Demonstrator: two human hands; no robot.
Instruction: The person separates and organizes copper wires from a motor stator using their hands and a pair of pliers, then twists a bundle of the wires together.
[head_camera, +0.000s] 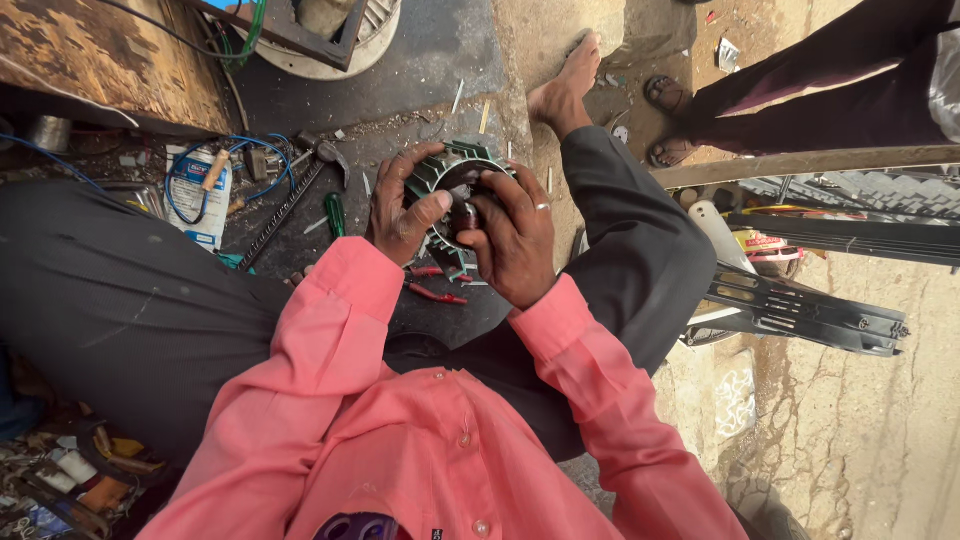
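Both hands up at chest ht, over lap. Left hand (400, 215) wraps green finned round housing (455, 185) from 9 o'clock side, grip closed on rim, thumb laid across face – prob. to steady it. Right hand (515, 245) at 3 o'clock, fingers curled shut on opposite rim, thumb pressing near dark centre; ring on one finger. Housing face tilted toward wearer, likely for view. On floor below: red-handled pliers (435, 293) at 6 o'clock, green screwdriver (335, 215) at 9, blue wire (200, 180) farther out.
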